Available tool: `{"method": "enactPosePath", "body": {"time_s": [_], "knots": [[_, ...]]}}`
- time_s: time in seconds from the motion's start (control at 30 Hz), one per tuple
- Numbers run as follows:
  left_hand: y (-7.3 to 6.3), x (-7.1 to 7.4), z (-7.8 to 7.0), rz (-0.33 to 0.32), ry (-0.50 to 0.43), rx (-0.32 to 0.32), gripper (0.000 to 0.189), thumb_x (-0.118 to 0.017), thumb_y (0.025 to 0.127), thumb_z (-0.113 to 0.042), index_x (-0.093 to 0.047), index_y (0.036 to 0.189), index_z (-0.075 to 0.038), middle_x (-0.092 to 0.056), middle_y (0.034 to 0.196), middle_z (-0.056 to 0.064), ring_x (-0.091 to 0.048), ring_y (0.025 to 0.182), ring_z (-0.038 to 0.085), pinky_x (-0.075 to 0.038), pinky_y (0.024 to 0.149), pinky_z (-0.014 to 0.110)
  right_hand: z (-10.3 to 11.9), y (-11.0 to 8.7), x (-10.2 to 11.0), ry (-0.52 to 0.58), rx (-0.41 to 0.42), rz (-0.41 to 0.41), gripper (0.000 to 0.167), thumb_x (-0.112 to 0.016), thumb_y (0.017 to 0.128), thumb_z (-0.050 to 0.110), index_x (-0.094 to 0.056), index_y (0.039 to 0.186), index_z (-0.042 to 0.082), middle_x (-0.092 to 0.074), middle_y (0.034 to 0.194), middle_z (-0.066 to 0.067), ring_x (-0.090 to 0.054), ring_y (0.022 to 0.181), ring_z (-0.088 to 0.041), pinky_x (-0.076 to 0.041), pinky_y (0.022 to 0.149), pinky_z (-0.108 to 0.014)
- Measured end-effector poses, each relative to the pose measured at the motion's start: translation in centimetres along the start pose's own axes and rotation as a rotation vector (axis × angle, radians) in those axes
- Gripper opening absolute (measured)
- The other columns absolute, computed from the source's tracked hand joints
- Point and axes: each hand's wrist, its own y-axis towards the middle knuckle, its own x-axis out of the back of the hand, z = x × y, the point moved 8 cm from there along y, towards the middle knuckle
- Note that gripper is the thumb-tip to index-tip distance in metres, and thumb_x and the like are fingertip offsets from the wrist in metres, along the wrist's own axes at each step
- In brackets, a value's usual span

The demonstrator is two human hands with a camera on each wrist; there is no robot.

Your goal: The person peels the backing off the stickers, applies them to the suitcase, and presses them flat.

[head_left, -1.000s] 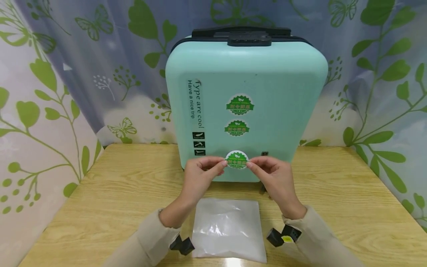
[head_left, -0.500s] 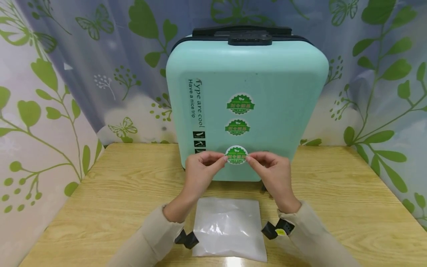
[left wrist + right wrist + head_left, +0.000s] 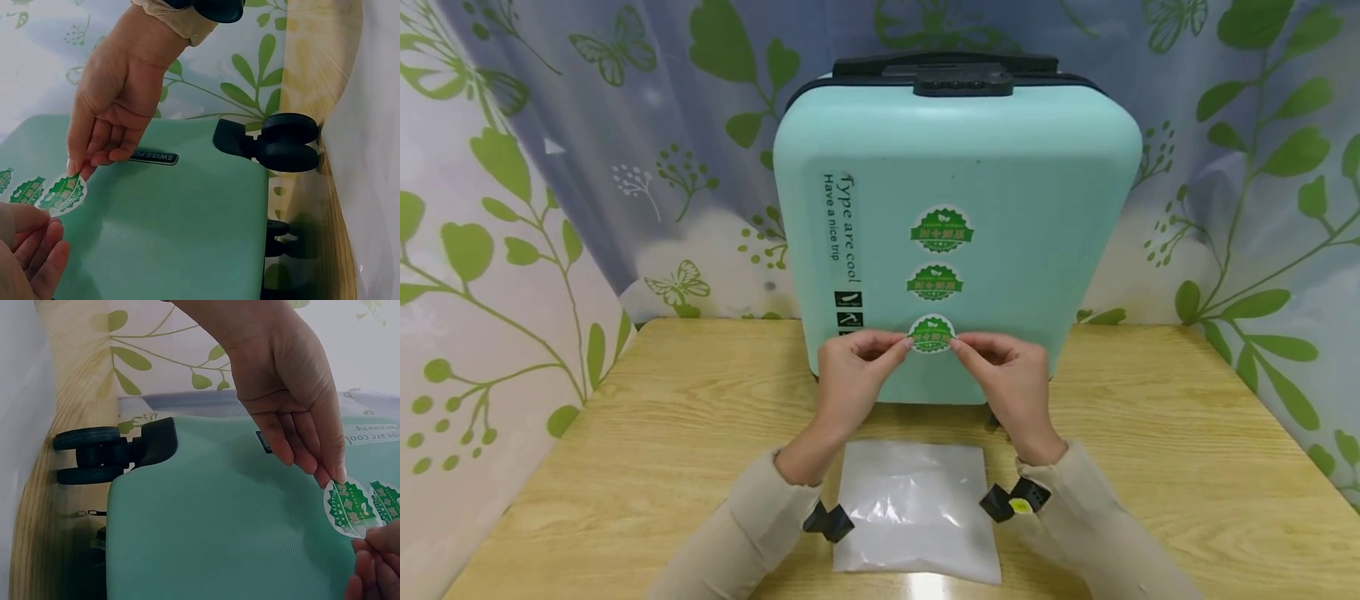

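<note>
A mint-green suitcase (image 3: 1022, 250) stands upright on the wooden table (image 3: 1150, 467). Two round green stickers (image 3: 942, 230) (image 3: 934, 283) are stuck one above the other on its front. Both hands hold a third round green sticker (image 3: 932, 334) just below these, against the suitcase face. My left hand (image 3: 901, 343) pinches its left edge and my right hand (image 3: 959, 343) pinches its right edge. In the left wrist view the sticker (image 3: 62, 194) sits between my left hand (image 3: 28, 247) and my right hand (image 3: 78, 169). The right wrist view shows the sticker (image 3: 350, 509) lying close to the shell.
A clear plastic bag (image 3: 913, 508) lies flat on the table between my forearms. Black suitcase wheels (image 3: 281, 140) (image 3: 94, 453) rest on the table top. A leaf-patterned curtain (image 3: 550, 167) hangs behind and at both sides.
Both hands have carried the sticker upward along the suitcase front, closer to the lower stuck sticker. The pinch grips are unchanged.
</note>
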Motion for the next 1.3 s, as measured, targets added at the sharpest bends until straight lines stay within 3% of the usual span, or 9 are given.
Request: {"method": "enactPosePath", "body": {"time_s": [0.27, 0.43, 0.83, 1.0, 1.3], "knots": [[0.2, 0.0, 0.1, -0.007, 0.01, -0.01, 0.01, -0.073, 0.083, -0.013, -0.076, 0.085, -0.004, -0.072, 0.075, 0.006, -0.066, 0.065, 0.014, -0.05, 0.055, 0.022, 0.1, 0.3, -0.2, 0.001, 0.003, -0.027, 0.014, -0.074, 0.081, 0.012, -0.075, 0.087, -0.001, -0.071, 0.082, -0.016, -0.064, 0.064, -0.019, -0.047, 0.054, -0.017], [0.2, -0.1, 0.2, -0.016, 0.004, -0.019, 0.01, -0.073, 0.083, -0.012, -0.075, 0.084, -0.002, -0.072, 0.075, 0.008, -0.065, 0.064, 0.015, -0.049, 0.054, 0.021, 2.5, 0.0, -0.3, -0.037, 0.001, -0.031, 0.011, -0.072, 0.082, 0.001, -0.072, 0.087, -0.009, -0.07, 0.081, -0.022, -0.065, 0.063, -0.025, -0.045, 0.054, -0.015], [0.3, -0.1, 0.3, -0.024, 0.003, -0.025, 0.012, -0.073, 0.083, -0.015, -0.076, 0.084, -0.003, -0.072, 0.075, 0.008, -0.067, 0.066, 0.026, -0.051, 0.056, 0.022, 3.4, -0.2, -0.3, -0.072, 0.019, -0.03, 0.011, -0.071, 0.082, 0.0, -0.072, 0.088, -0.009, -0.07, 0.08, -0.021, -0.063, 0.063, -0.033, -0.044, 0.052, -0.015], [0.4, -0.2, 0.2, -0.024, 0.014, -0.034, 0.012, -0.073, 0.083, -0.015, -0.076, 0.085, -0.003, -0.072, 0.075, 0.008, -0.068, 0.065, 0.021, -0.051, 0.056, 0.023, 3.2, -0.1, -0.3, -0.083, 0.024, -0.039, 0.011, -0.07, 0.082, 0.0, -0.072, 0.087, -0.009, -0.07, 0.079, -0.021, -0.062, 0.062, -0.031, -0.043, 0.051, -0.015], [0.6, -0.3, 0.3, -0.034, 0.029, -0.039, 0.013, -0.074, 0.083, -0.016, -0.076, 0.085, -0.004, -0.072, 0.075, 0.009, -0.067, 0.064, 0.014, -0.052, 0.057, 0.024, 0.1, 0.5, -0.2, -0.075, 0.039, -0.055, 0.014, -0.075, 0.082, 0.015, -0.076, 0.087, 0.002, -0.072, 0.078, -0.012, -0.064, 0.061, -0.021, -0.045, 0.05, -0.017]]}}
